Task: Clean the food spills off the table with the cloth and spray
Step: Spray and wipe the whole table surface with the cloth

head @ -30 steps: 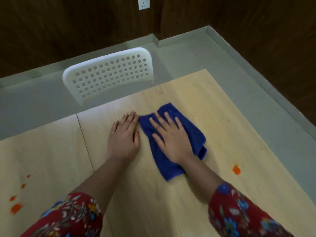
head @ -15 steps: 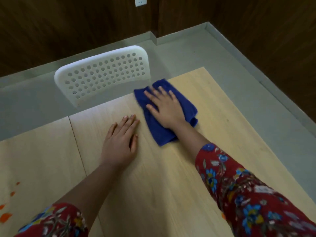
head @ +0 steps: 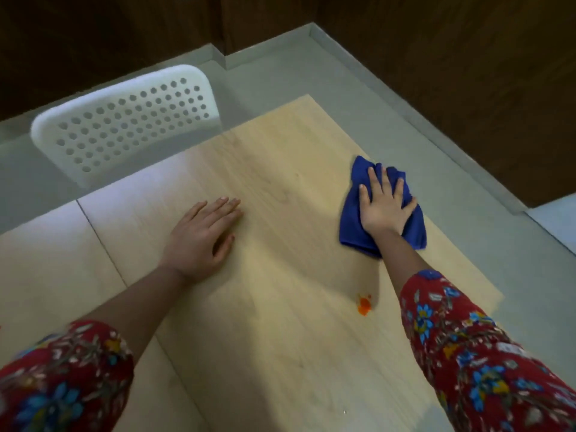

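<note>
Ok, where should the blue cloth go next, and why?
Probably the right hand should slide the blue cloth back toward the person, over the orange spill. The hand presses flat on the cloth near the right edge of the table, while the spill lies unwiped closer in.

My cloth is deep blue, the spill orange on the pale wood-grain table; my sleeves are red with blue flowers, the chair white.
</note>
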